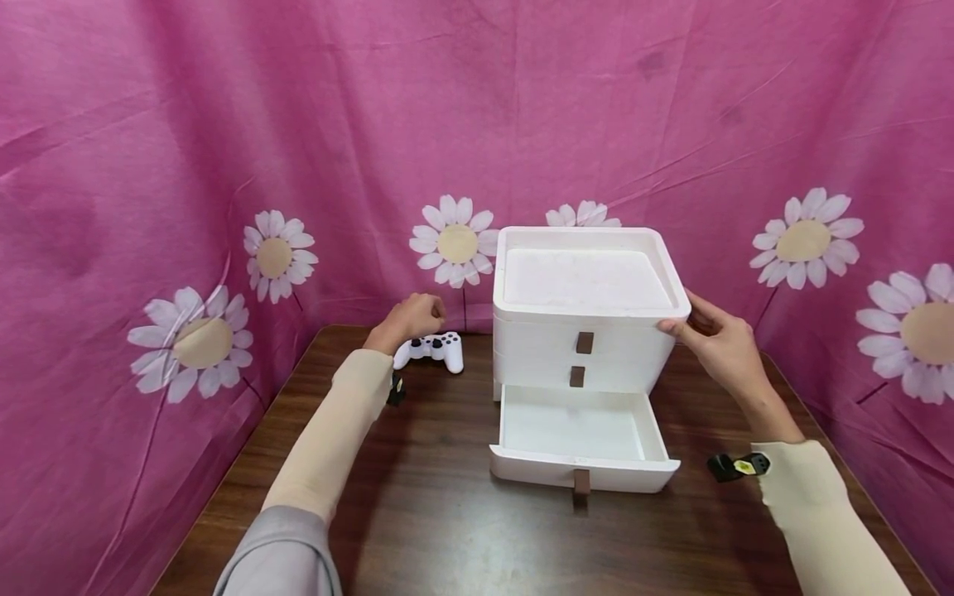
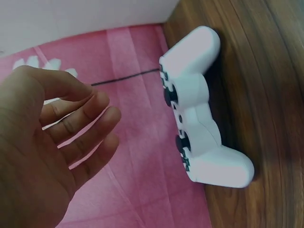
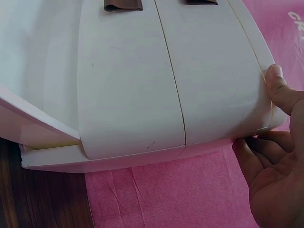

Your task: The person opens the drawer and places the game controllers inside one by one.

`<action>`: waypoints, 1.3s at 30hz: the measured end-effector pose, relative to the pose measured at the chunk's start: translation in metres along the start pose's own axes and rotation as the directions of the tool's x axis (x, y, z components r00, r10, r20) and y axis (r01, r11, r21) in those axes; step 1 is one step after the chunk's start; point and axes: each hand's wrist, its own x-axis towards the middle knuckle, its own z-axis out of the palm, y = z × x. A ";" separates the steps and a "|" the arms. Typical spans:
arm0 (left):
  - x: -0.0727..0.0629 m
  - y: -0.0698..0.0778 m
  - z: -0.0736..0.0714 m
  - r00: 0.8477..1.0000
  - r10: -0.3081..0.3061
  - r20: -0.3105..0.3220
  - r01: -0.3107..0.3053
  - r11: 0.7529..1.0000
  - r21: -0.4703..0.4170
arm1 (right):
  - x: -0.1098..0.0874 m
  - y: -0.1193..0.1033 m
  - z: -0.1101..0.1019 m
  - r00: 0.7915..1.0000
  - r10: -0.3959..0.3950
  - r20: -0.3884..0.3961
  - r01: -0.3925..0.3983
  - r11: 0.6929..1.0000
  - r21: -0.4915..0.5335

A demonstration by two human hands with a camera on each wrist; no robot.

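Observation:
A white three-drawer organizer point(image 1: 592, 352) stands on the table, its bottom drawer point(image 1: 574, 426) pulled out with a bare white inside. My right hand point(image 1: 723, 348) holds the organizer's upper right corner. In the right wrist view the thumb point(image 3: 280, 88) lies on the front edge while the other fingers are against the side, their tips partly hidden. A white game controller point(image 1: 431, 352) rests on the table left of the organizer. Just above and behind it hovers my left hand point(image 1: 412, 321), fingers loosely bent. The left wrist view shows that hand point(image 2: 61, 128) apart from the controller point(image 2: 199, 114), holding nothing.
The brown wooden table point(image 1: 425, 497) reaches back to a pink cloth point(image 1: 358, 149) with daisies, which also hangs along both sides. A shallow rimmed tray point(image 1: 589, 277) forms the organizer's top. Brown pull tabs point(image 1: 585, 343) stick out from the drawer fronts.

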 end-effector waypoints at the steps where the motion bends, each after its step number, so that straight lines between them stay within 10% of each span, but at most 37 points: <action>1: 0.000 -0.001 0.000 1.000 0.002 0.009 -0.002 1.000 0.018 | 0.000 0.000 0.000 1.000 0.002 0.002 -0.002 1.000 -0.001; 16: 0.001 -0.014 0.008 0.961 -0.046 0.272 0.001 0.986 0.165 | 0.001 0.002 0.001 1.000 -0.019 -0.005 0.019 1.000 0.012; 39: -0.006 -0.018 0.041 0.967 -0.033 0.253 -0.054 0.943 0.328 | 0.000 0.003 0.002 1.000 -0.017 -0.019 0.017 1.000 -0.017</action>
